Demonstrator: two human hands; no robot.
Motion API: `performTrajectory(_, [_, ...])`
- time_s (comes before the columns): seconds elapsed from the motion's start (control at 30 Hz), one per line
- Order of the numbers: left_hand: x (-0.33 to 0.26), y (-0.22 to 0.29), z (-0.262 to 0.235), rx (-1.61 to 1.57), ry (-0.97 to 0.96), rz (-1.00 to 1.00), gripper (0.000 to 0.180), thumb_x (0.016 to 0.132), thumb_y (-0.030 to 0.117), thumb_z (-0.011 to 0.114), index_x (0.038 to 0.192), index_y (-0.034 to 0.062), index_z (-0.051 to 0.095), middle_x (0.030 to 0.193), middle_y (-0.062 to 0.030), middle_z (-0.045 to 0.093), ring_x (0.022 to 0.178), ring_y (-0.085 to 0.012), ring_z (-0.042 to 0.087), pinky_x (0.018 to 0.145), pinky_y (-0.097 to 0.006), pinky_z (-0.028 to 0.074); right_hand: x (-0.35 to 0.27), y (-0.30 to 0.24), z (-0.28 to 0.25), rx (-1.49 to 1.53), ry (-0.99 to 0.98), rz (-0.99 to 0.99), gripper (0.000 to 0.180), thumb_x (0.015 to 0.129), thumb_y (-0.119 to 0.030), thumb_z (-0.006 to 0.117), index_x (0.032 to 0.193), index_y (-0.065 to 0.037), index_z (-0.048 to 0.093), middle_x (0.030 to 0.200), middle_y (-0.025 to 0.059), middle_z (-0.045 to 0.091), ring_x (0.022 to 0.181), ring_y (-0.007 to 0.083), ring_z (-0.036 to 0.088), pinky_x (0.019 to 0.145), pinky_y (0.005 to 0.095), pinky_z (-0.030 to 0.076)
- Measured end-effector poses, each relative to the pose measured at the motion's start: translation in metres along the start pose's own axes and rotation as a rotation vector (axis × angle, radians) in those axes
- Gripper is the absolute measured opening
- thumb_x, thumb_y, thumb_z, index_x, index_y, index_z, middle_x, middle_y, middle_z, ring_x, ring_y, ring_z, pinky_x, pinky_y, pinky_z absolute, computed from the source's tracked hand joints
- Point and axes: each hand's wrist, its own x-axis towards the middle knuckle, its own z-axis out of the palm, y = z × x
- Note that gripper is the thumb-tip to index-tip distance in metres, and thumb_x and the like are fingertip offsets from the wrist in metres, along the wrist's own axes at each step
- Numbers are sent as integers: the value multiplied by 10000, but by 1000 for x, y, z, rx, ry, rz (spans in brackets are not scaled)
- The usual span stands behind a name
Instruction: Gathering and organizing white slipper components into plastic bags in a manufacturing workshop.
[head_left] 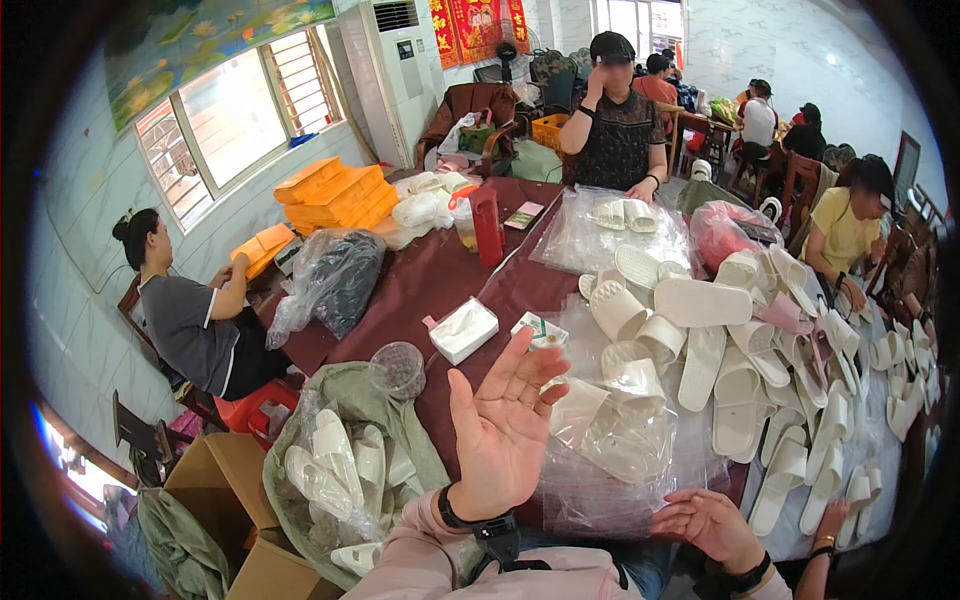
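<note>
My left hand [505,430] is raised over the near side of the table, palm showing and fingers spread, holding nothing. Lower and to the right, my right hand [712,525] rests its loosely spread fingers by the near edge of a stack of clear plastic bags [590,505]. On that stack, a pair of white slippers [625,435] lies inside or under clear plastic, just right of my left hand. A large heap of loose white slippers [735,410] spreads beyond and to the right of my right hand.
A green sack [430,440] with bagged slippers and a cardboard box [225,480] stand at left. A tissue pack [465,330] and clear plastic cup [398,370] sit on the dark red table [420,285]. Co-workers sit around; another person's hand [830,525] is at lower right.
</note>
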Motion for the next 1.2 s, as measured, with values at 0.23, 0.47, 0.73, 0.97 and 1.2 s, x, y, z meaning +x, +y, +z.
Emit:
performTrajectory(0.23, [-9,6,9,35,21,-15,729,950,557,177,1368,-18,339,1377,-200,402,1284,-303,374,1053,-408,291,-6,7,5,17,12,3,368,954,-185,391,1177,93,480,1086,291,584,1014,416,582,923,489,434])
performTrajectory(0.47, [-7,-3,15,43,-64,27,568,959,434,230,1299,27,433,1307,-116,471,1188,-237,455,1001,-352,350,2,10,-8,143,-64,75,354,956,-158,411,1205,88,465,1155,248,563,1054,344,574,965,421,415])
performTrajectory(0.73, [13,-3,-8,-599,-97,-272,341,896,238,370,1147,34,478,1143,-74,502,1027,-178,477,935,-307,392,6,-6,8,97,-122,28,325,966,-199,441,1181,38,496,1085,180,615,972,231,618,881,309,476])
performTrajectory(0.97, [-18,31,-10,-655,-325,218,176,841,67,492,1014,41,517,1000,-37,529,885,-126,496,877,-268,430,-4,6,11,115,-116,-50,347,960,-190,429,1191,62,487,1111,217,595,1018,296,597,929,389,447])
performTrajectory(1.2, [-28,-14,-10,22,111,-29,518,934,406,451,1262,6,428,1230,-145,552,1249,-249,414,1078,-379,296,0,10,10,124,-19,14,338,944,-124,407,1178,110,473,1089,259,588,1010,341,596,930,407,444])
